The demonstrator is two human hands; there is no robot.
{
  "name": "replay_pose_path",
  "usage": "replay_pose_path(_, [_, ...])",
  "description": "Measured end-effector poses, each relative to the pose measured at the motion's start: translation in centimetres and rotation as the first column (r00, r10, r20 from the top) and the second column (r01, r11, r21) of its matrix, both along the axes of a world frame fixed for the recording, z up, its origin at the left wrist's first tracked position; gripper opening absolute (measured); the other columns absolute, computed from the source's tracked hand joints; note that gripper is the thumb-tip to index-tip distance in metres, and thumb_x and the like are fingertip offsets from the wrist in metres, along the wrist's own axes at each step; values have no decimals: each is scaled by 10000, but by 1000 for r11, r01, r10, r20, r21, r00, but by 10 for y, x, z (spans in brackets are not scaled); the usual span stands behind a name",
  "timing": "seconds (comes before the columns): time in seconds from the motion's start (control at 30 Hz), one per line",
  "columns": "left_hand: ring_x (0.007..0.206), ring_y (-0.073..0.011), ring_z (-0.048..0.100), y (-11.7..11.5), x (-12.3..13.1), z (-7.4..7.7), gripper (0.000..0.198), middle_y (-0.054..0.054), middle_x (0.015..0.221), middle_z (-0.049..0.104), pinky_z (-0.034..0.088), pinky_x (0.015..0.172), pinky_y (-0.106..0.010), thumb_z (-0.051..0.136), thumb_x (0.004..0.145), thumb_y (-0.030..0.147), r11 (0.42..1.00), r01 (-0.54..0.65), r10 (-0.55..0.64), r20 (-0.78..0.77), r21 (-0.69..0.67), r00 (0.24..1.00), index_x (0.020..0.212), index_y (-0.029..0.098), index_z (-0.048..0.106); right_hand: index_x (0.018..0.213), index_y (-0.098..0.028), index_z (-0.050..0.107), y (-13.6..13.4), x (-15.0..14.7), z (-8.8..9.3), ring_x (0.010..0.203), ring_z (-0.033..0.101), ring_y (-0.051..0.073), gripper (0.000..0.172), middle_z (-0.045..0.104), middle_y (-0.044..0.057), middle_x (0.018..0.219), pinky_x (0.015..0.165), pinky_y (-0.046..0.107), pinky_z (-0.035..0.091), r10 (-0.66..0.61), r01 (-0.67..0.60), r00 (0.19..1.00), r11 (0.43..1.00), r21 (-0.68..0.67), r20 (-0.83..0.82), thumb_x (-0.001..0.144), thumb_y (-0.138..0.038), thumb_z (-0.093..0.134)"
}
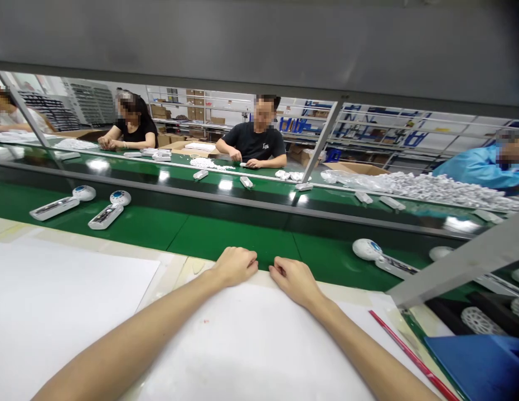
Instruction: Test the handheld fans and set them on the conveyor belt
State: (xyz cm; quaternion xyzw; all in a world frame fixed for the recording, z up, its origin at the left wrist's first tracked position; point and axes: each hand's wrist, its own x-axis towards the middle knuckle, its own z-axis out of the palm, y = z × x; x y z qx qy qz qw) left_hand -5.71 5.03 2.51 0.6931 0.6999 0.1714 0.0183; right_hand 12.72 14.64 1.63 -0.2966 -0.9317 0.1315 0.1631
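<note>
My left hand (236,265) rests at the far edge of the white work surface (226,351), fingers curled in, with nothing visible in it. Beside it, a small gap away, my right hand (296,280) lies on the same edge, also loosely closed and apparently holding nothing. Just beyond both hands runs a green conveyor belt (238,231). To the left on that belt lie two white handheld devices, one (63,204) farther left and another (110,210) nearer, each with a round head and exposed insides. A similar device (382,257) lies on the belt to the right.
A slanted metal post (460,267) stands at right, near a red strip (410,353) and a blue bin (476,362). Across the belt, several co-workers sit at a second line with white parts, including a large pile (447,192). A grey panel (259,44) hangs overhead.
</note>
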Motion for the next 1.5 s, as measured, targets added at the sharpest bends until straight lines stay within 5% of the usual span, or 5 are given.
replay_pose_path(1.23, [679,-180,603,-3,2,5,275,-25,724,667,287,592,-291,474,922,283,999,-8,9,26,-31,1000,679,200,572,631,-210,323,-3,-1,1,565,410,137,317,512,-22,601,576,277,239,8,-8,1000,1000,-6,3,899,-265,481])
replay_pose_path(1.37, [653,-172,587,-4,1,4,274,-15,694,643,266,587,-294,473,919,260,1000,3,-3,22,-14,1000,657,197,527,652,-209,411,2,1,13,582,467,136,285,560,-18,627,584,269,269,-180,181,982,983,15,-51,907,-307,491])
replay_pose_path(1.5, [653,-170,567,-4,2,4,283,-19,710,626,264,599,-298,415,937,240,999,32,-32,24,-4,999,665,196,482,913,-196,583,31,19,42,823,594,212,158,667,65,889,700,298,358,-496,496,868,860,118,-33,925,-302,466])
